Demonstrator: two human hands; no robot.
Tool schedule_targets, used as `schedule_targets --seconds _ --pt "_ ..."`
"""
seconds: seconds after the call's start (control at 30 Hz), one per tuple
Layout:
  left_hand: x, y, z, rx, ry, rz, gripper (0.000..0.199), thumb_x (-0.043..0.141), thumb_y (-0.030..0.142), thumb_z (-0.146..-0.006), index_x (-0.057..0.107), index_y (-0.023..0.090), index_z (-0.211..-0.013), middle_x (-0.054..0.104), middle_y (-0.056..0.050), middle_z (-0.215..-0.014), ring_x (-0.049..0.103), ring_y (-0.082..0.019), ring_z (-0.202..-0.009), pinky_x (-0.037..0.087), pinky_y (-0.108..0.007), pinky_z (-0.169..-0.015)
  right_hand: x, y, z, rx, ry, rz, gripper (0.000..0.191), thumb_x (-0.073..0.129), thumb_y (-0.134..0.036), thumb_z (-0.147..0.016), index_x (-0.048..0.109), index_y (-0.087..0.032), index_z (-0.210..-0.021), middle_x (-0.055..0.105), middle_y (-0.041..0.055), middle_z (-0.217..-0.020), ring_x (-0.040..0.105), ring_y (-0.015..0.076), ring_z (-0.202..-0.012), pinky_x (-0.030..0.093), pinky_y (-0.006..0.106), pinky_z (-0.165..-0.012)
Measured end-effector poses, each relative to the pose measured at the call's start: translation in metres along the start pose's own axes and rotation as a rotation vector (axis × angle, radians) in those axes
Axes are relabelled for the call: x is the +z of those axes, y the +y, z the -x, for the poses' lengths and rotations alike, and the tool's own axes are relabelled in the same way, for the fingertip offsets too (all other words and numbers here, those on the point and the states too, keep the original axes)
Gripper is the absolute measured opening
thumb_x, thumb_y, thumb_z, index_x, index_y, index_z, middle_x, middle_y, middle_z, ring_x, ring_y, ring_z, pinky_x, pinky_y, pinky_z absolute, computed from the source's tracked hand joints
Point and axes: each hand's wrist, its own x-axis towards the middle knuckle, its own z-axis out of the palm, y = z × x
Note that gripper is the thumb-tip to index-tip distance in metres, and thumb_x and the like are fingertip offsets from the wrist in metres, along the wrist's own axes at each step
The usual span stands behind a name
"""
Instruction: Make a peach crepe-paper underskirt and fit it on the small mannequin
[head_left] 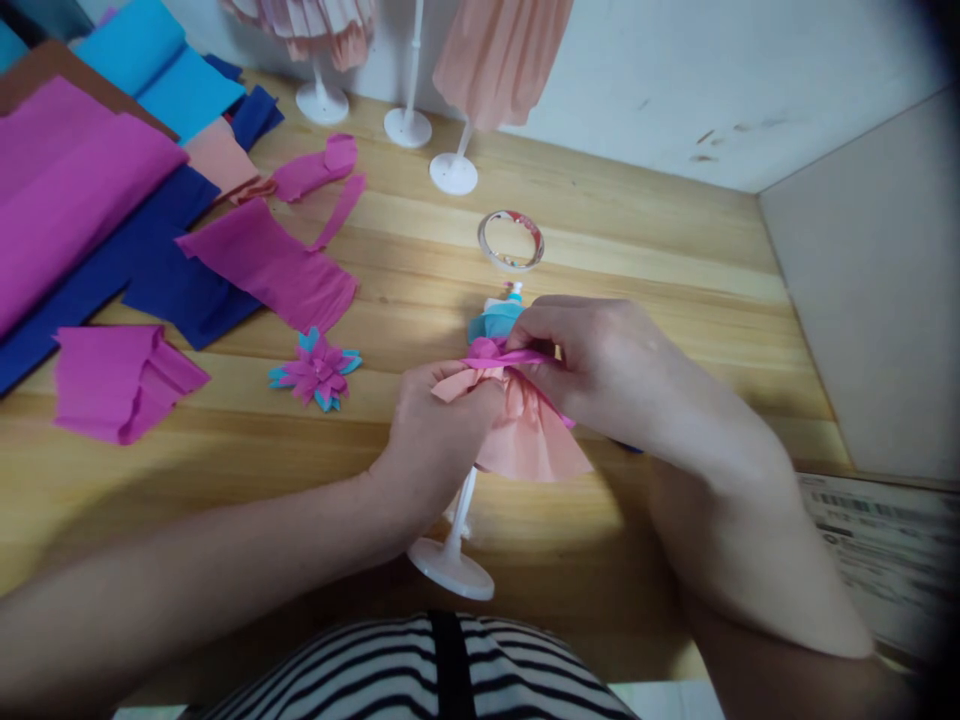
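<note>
A small doll dress form on a white stand lies tilted between my hands, its base toward me. It wears a blue top and a peach crepe-paper skirt. Around the waist runs a magenta paper strip. My left hand grips the form at the waist, thumb pressed on the top of the peach skirt. With thumb and fingers pinched, my right hand holds the magenta strip at the right side of the waist. The strip's loose end hangs below that hand.
A magenta and blue paper flower lies left of my hands. Farther left are magenta pieces and stacked coloured sheets. A tape roll lies beyond the form. White stands with dresses line the wall; a labelled box sits at right.
</note>
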Motion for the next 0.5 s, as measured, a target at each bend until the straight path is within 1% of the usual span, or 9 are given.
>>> schedule_targets --seconds 0.17,0.27,0.4,0.5 --pt "-0.0007 0.0003 0.0007 -0.003 0.009 -0.011 0.015 0.057 0.013 -0.067 0.056 0.017 -0.052 0.043 0.006 -0.049 0.040 -0.007 -0.048 0.035 -0.018 -0.048 -0.0009 -0.0018 0.0004 0.005 0.013 0.012 0.019 0.047 -0.012 -0.079 0.061 -0.022 -0.071 0.061 0.0040 -0.070 0.051 0.0176 -0.058 0.032 0.029 -0.056" --pt "-0.0008 0.0001 0.0009 -0.009 0.024 -0.017 0.014 0.057 0.012 -0.067 0.056 0.016 -0.053 0.043 0.006 -0.049 0.041 -0.007 -0.047 0.035 -0.018 -0.047 -0.0017 -0.0014 0.0022 -0.001 0.020 0.008 0.018 0.049 -0.013 -0.079 0.061 -0.023 -0.071 0.063 0.0038 -0.071 0.054 0.0179 -0.060 0.033 0.029 -0.056" --pt "-0.0004 -0.0004 0.0009 -0.004 0.008 -0.005 0.015 0.057 0.012 -0.068 0.055 0.016 -0.053 0.043 0.006 -0.048 0.040 -0.006 -0.046 0.034 -0.017 -0.045 -0.0043 -0.0001 0.0050 -0.036 -0.014 -0.039 0.016 0.053 -0.014 -0.079 0.065 -0.023 -0.076 0.068 0.0037 -0.076 0.058 0.0180 -0.064 0.035 0.028 -0.058" --pt "-0.0001 -0.0001 0.0008 -0.003 0.018 0.001 0.013 0.057 0.012 -0.067 0.057 0.015 -0.054 0.045 0.005 -0.049 0.043 -0.007 -0.047 0.037 -0.017 -0.046 -0.0045 -0.0007 0.0054 -0.044 0.022 -0.076 0.015 0.054 -0.015 -0.079 0.067 -0.023 -0.082 0.070 0.0042 -0.080 0.060 0.0186 -0.068 0.037 0.028 -0.059"
